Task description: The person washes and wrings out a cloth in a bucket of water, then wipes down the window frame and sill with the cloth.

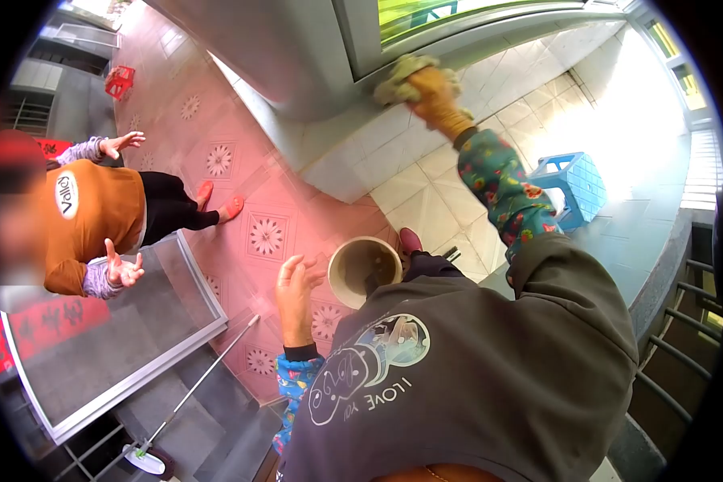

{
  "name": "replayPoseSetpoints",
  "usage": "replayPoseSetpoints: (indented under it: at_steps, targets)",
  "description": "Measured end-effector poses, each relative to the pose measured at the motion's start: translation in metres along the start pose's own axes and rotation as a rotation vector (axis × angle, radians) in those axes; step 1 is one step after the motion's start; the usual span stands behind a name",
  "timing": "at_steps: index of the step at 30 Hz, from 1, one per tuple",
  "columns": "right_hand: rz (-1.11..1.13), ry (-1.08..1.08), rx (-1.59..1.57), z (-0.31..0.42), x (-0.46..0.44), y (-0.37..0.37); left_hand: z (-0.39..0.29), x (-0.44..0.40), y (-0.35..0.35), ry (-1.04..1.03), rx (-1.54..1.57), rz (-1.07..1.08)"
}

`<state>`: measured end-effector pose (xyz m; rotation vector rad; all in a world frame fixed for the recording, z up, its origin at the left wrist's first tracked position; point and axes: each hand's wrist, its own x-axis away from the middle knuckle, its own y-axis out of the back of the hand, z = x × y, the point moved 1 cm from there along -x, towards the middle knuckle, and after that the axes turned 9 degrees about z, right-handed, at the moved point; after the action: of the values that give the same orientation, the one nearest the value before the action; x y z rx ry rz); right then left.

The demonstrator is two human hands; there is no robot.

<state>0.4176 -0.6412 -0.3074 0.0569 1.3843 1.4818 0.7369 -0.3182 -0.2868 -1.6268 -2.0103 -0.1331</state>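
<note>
My right hand (437,100) reaches up and forward, its fingers wrapped over a pale, crumpled rag (406,79). The rag presses on the lower corner of a grey window frame (357,42), just above the tiled ledge. My left hand (297,293) hangs in the air to the left with fingers loosely bent and apart, holding nothing. Close beside it, a cream bucket (335,273) stands on the floor in front of me, with dark contents that I cannot make out clearly.
A person in an orange top (96,205) stands at the left, both hands raised. A blue plastic stool (574,189) is at the right. A long-handled brush (149,459) leans lower left, near a framed screen (136,329). A red stool (120,81) stands far back.
</note>
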Motion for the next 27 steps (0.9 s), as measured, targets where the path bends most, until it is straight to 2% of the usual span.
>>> replayPoseSetpoints:
  at_steps: [1,3,4,7,9,11,13,14,15,16,18,20,21,22,24,27]
  targets:
    - [-0.022,0.076,-0.036,0.033,-0.001,-0.017,0.005,0.001,0.003,0.027,0.037,-0.021]
    - [0.101,0.118,-0.242,0.094,-0.003,-0.048,0.007,-0.008,0.003,0.017,0.064,0.025]
    - [0.148,0.186,-0.184,0.124,-0.005,-0.063,0.002,-0.012,-0.001,0.009,0.052,0.062]
    - [0.108,0.271,-0.398,0.173,-0.023,-0.095,-0.014,-0.024,-0.015,-0.039,-0.012,0.133]
    - [0.194,0.341,-0.469,0.156,-0.022,-0.090,-0.027,-0.027,-0.026,-0.078,-0.066,0.151]
    - [0.466,0.339,-0.333,0.117,-0.016,-0.076,-0.030,-0.024,-0.027,-0.086,-0.087,0.127]
    - [0.280,0.369,-0.333,0.050,0.000,-0.044,-0.023,-0.013,-0.017,-0.100,-0.094,0.092]
    - [0.248,0.312,-0.333,0.008,0.010,-0.029,-0.018,-0.006,-0.010,-0.085,-0.119,0.039]
    - [0.323,0.110,-0.330,-0.020,0.016,-0.004,-0.011,0.002,-0.003,-0.065,-0.110,0.005]
    - [0.286,0.048,-0.171,-0.047,0.016,0.019,-0.004,0.010,0.005,-0.045,-0.106,-0.027]
    - [0.294,-0.348,-0.243,-0.084,0.014,0.057,0.009,0.022,0.024,-0.030,-0.096,-0.089]
    - [0.244,-0.671,-0.287,-0.082,-0.004,0.088,0.012,0.030,0.032,-0.023,-0.065,-0.128]
    - [0.263,-0.900,-0.332,-0.076,-0.009,0.099,0.014,0.032,0.035,-0.019,-0.050,-0.144]
    - [-0.048,-0.121,0.081,-0.135,0.009,0.071,0.014,0.033,0.038,-0.020,-0.051,-0.142]
    - [-0.085,-0.456,-0.086,-0.128,0.019,0.049,0.016,0.033,0.040,-0.026,-0.051,-0.128]
    - [-0.109,-0.462,-0.022,-0.078,0.025,0.034,0.020,0.030,0.039,-0.045,-0.047,-0.074]
